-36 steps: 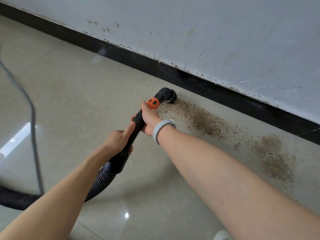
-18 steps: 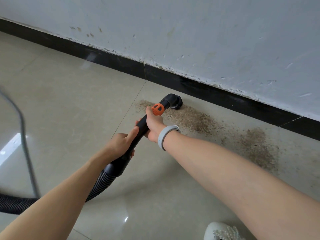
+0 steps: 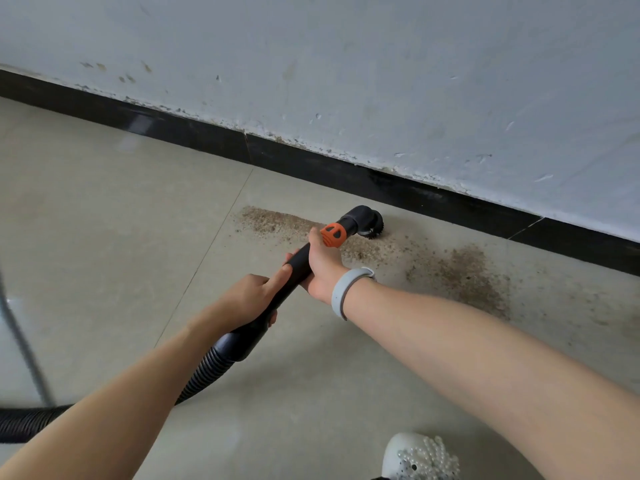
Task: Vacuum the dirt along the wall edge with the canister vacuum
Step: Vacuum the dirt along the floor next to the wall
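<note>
Head view: both hands clamp the black plastic vacuum wand (image 3: 298, 265), right hand (image 3: 323, 268) ahead, left hand (image 3: 249, 296) behind at seven o'clock. Its round black brush nozzle (image 3: 369, 223) sits on the brown dirt strip (image 3: 457, 271), near the black baseboard (image 3: 346, 171) at twelve.

You have a black wand (image 3: 294, 268) with orange collar (image 3: 333, 235), black ribbed hose (image 3: 204, 372), brown speckled dirt (image 3: 460, 275), beige tiles (image 3: 104, 237), black skirting (image 3: 194, 133), grey wristband (image 3: 341, 292)
</note>
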A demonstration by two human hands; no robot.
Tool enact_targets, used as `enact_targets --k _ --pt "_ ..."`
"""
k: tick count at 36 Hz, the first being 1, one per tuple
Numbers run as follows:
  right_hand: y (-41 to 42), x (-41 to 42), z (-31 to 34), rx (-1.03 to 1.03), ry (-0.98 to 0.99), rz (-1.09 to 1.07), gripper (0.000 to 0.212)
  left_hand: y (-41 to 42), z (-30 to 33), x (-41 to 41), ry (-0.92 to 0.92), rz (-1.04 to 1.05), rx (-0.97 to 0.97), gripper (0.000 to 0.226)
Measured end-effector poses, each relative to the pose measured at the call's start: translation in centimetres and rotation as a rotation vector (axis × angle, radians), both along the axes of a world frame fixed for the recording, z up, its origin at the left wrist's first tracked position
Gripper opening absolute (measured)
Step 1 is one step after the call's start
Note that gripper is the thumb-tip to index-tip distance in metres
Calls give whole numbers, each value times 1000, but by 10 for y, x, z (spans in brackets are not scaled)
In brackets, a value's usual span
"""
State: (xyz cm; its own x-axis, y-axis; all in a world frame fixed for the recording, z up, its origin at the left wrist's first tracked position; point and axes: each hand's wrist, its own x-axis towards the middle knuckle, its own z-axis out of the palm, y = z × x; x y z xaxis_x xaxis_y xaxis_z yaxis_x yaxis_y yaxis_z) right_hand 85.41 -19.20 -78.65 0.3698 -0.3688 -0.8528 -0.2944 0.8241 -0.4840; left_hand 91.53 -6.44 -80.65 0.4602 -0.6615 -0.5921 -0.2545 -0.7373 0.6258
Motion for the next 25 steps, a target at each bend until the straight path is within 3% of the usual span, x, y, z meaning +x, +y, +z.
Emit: enact_targets --k 7,11,18,25 --pt "-25 -23 -3 11 45 -67 43 -27 -6 -22 -34 -39 -6 71" --pt "-36 -23 -3 3 41 -84 48 -37 -11 -31 -73 5 -23 69" --pt "-46 -14 -5 4 14 -21 34 -44 -22 -34 -119 89 -39 70" --pt "-51 -37 -27 -12 11 -102 27 -49 -32 -52 -137 38 -40 63"
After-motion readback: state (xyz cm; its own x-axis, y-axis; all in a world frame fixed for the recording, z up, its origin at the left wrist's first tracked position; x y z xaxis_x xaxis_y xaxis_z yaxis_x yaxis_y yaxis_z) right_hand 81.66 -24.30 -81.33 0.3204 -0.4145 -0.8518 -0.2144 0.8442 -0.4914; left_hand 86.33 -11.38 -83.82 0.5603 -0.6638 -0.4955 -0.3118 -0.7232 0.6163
